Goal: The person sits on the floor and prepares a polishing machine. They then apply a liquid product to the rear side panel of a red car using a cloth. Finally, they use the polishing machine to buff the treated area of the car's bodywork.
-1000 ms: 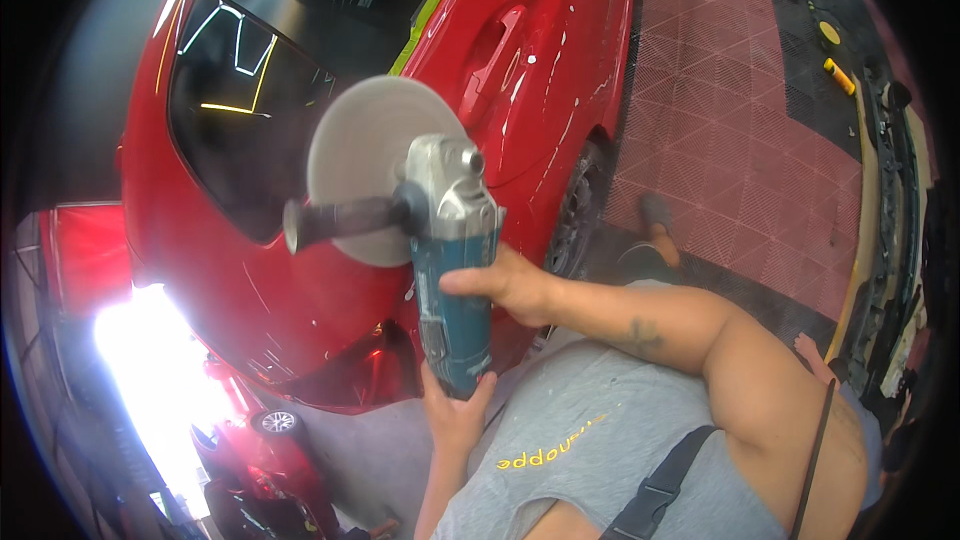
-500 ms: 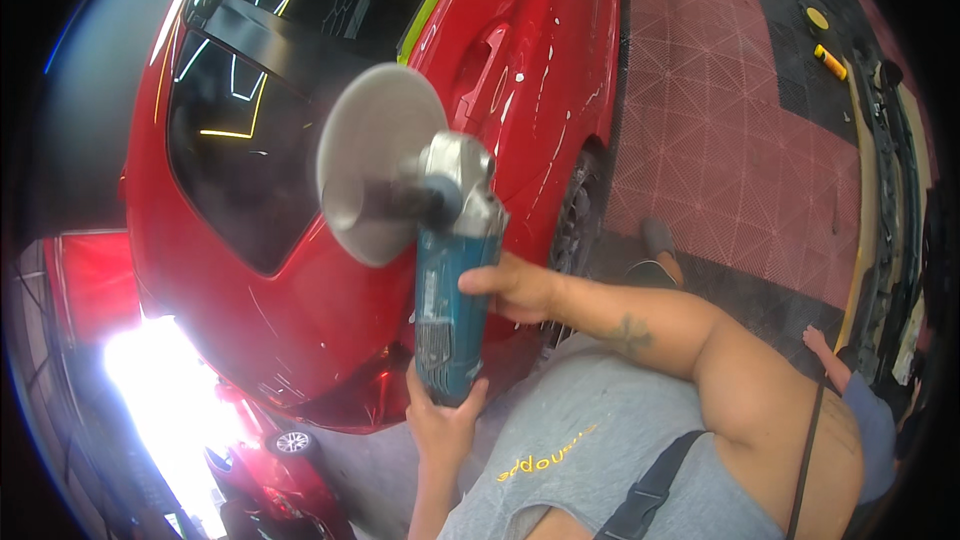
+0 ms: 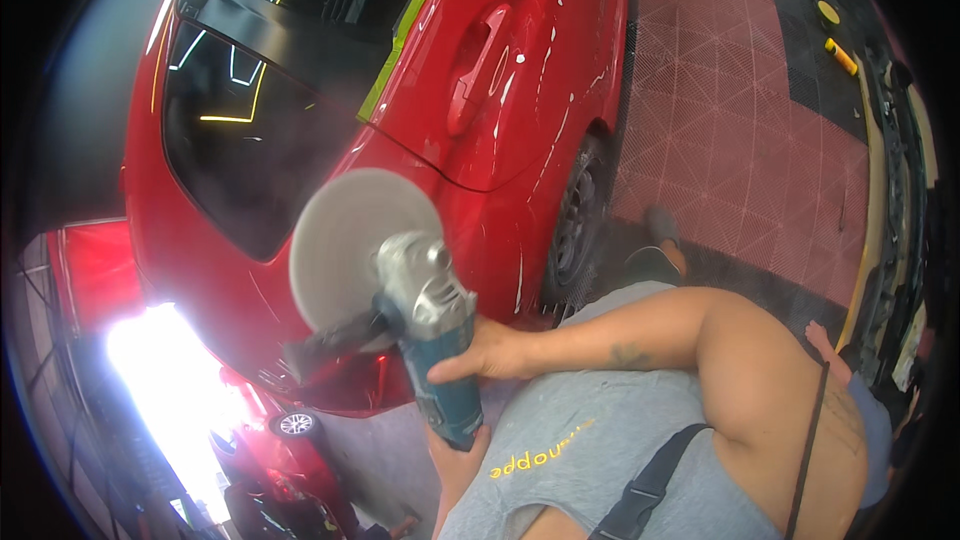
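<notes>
A blue polisher (image 3: pixel 436 380) with a silver metal head is held up beside a red car (image 3: pixel 500 220). Its round whitish pad (image 3: pixel 345 230) looks blurred, in front of the rear panel below the side window; whether it touches the paint I cannot tell. My right hand (image 3: pixel 485 350) wraps the blue body just behind the metal head, thumb across the top. Around the tool's rear end closes my left hand (image 3: pixel 462 462), mostly hidden by the tool. A black side handle (image 3: pixel 325 345) sticks out to the left with no hand on it.
Green masking tape (image 3: pixel 405 35) edges the car's window. White splashes mark the door near its handle (image 3: pixel 478 70). Another red car (image 3: pixel 285 460) stands at lower left. A yellow bottle (image 3: pixel 841 56) and a yellow disc (image 3: pixel 828 12) lie on the tiled floor (image 3: pixel 735 130). A dark cord (image 3: pixel 808 450) crosses my shoulder.
Both hands have brought the polisher lower and closer to my body, tilting its head leftward. The pad has moved down, and its side handle now shows more clearly. Both grips stay on the tool.
</notes>
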